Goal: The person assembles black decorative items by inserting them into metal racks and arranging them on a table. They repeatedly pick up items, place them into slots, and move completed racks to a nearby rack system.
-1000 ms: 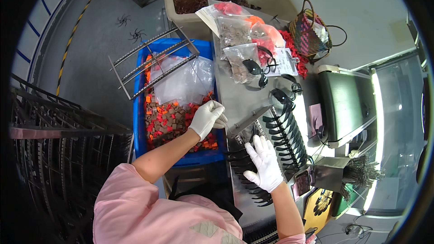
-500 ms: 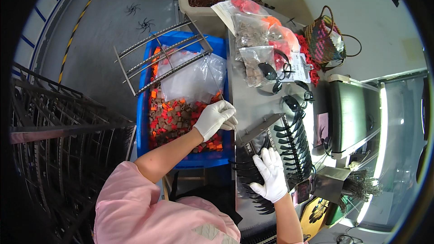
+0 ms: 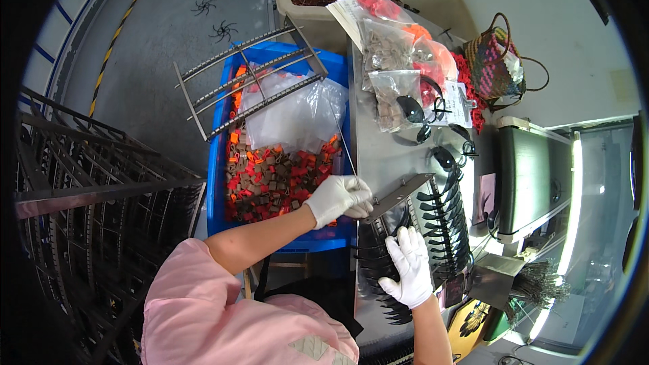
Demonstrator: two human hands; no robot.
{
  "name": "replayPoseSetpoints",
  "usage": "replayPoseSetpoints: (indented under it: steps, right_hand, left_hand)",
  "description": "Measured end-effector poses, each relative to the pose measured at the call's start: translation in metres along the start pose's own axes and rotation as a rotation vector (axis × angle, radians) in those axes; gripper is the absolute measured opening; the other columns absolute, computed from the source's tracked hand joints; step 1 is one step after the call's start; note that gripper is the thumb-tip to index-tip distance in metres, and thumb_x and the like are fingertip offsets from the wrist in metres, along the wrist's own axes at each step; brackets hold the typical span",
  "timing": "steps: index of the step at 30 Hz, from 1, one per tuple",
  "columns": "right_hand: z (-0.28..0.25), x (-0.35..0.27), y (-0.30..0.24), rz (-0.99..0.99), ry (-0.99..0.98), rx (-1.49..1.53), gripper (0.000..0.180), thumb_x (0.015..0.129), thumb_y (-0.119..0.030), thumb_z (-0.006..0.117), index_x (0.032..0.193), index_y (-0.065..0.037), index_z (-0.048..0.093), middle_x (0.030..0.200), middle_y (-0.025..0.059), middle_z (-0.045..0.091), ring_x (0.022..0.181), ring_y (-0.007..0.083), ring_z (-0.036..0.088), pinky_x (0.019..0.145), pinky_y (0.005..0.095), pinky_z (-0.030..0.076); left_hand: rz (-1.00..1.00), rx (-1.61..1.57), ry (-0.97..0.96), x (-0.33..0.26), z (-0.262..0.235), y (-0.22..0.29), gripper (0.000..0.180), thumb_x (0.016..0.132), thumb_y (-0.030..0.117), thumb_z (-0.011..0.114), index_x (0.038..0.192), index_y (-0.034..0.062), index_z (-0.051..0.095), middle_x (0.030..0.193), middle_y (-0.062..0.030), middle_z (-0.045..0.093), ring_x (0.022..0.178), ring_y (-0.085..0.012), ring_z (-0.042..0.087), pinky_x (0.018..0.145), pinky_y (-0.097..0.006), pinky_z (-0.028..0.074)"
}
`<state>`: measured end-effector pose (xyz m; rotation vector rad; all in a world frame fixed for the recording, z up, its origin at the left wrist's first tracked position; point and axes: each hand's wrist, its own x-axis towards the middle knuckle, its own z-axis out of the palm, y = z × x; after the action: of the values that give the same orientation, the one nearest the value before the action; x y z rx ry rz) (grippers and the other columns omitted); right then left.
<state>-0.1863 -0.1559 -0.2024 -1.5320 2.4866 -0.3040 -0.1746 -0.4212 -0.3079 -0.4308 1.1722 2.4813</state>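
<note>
My gloved left hand [image 3: 340, 201] pinches a thin metal rod [image 3: 343, 136] by the near end of a metal rack [image 3: 400, 197] on the table. The rod slants up and away over the blue bin. My gloved right hand [image 3: 409, 267] lies with fingers spread against the rack's rows. Black curved blade-like pieces [image 3: 378, 267] line the rack under and left of that hand. A second row of such black pieces [image 3: 443, 220] runs along the rack's right side. Where the right fingertips meet the rack is partly hidden.
A blue bin [image 3: 215, 189] holds red, orange and brown clips, with plastic bags and an empty metal frame [image 3: 253, 91] on top. Bags of small parts [image 3: 389, 47] and black sunglasses [image 3: 412, 109] lie farther up the steel table. Dark racks [image 3: 101, 209] stand at left.
My left hand has moved slightly right and nearer, closer to the rack's end, with the rod in it. My right hand stays on the rack. The whole view has shifted a little.
</note>
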Motion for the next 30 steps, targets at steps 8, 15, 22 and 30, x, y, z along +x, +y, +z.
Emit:
replayPoseSetpoints:
  steps: [8, 15, 22, 30]
  right_hand:
    - [0.001, -0.003, 0.001, 0.010, -0.008, 0.012, 0.079, 0.096, -0.064, 0.049, 0.150, -0.007, 0.048, 0.156, 0.0235, 0.039, 0.140, 0.0490, 0.038, 0.116, 0.0591, 0.029]
    - [0.005, -0.002, 0.003, 0.002, 0.002, 0.006, 0.082, 0.095, -0.064, 0.050, 0.154, -0.007, 0.041, 0.160, 0.0229, 0.033, 0.142, 0.0503, 0.035, 0.116, 0.0611, 0.027]
    - [0.004, 0.000, 0.003, -0.012, -0.046, -0.020, 0.084, 0.095, -0.064, 0.049, 0.156, -0.006, 0.036, 0.161, 0.0226, 0.031, 0.143, 0.0509, 0.032, 0.116, 0.0628, 0.024]
    - [-0.003, -0.042, 0.005, 0.065, -0.105, -0.031, 0.080, 0.098, -0.062, 0.044, 0.153, -0.005, 0.041, 0.160, 0.0227, 0.033, 0.142, 0.0493, 0.035, 0.117, 0.0602, 0.026]
  left_hand:
    - [0.236, -0.032, 0.222, 0.003, -0.012, 0.011, 0.012, 0.103, 0.015, 0.060, 0.101, 0.0047, 0.065, 0.087, -0.0057, 0.072, 0.077, -0.0118, 0.070, 0.070, -0.025, 0.058]
    - [0.169, -0.056, 0.200, 0.006, -0.013, 0.002, 0.011, 0.103, 0.015, 0.060, 0.099, 0.0054, 0.064, 0.087, -0.0061, 0.072, 0.076, -0.0129, 0.070, 0.070, -0.027, 0.058]
    - [0.085, 0.043, 0.042, 0.002, 0.000, -0.007, 0.015, 0.100, 0.013, 0.066, 0.107, 0.0014, 0.070, 0.094, -0.0061, 0.073, 0.081, -0.0110, 0.070, 0.075, -0.027, 0.059]
    - [0.139, 0.011, 0.115, -0.003, -0.021, 0.020, 0.032, 0.099, 0.027, 0.069, 0.123, 0.0055, 0.069, 0.105, -0.0031, 0.074, 0.093, -0.0095, 0.069, 0.080, -0.025, 0.057]
